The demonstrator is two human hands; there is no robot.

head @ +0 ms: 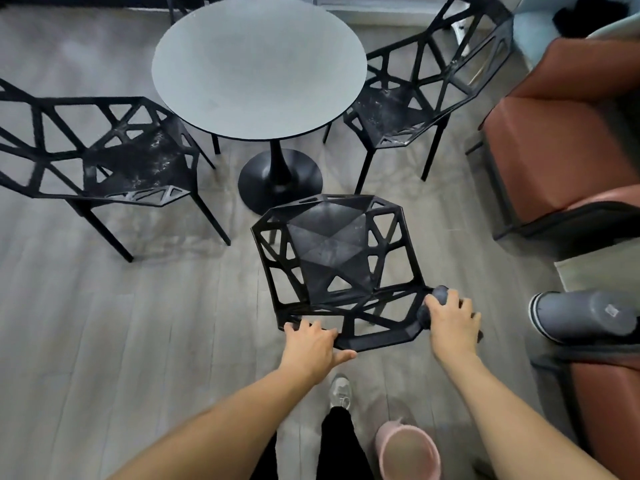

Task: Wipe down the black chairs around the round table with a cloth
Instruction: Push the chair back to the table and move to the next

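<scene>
1. The black chairs stand around the round worktop [259, 67]: a left chair [114, 157], a near chair [332, 258] just in front of the person, and a right chair [415, 109]. A fourth seems to show behind the worktop, mostly hidden.
2. The left chair's seat carries pale smears, so by the look of it that one is not yet wiped.
3. The left hand [311, 344] grips the near chair's top back rail, fingers over the edge and thumb underneath, apparently steadying the frame.
4. The near chair's seat looks cleaner than the others, though faint marks remain; the step in hand seems to be its backrest.
5. The right hand [450, 323] has its grip curled round a bunched dark grey cloth [441, 295], pressing it onto the rail's right corner.
6. The right chair also shows whitish marks on its seat, so it likely awaits its turn.
7. A pink bucket [408, 452] sits on the floor beside the person's foot.
8. The next move probably calls for dragging the cloth along the rail and down the open struts while the left hand keeps the chair from sliding.
</scene>
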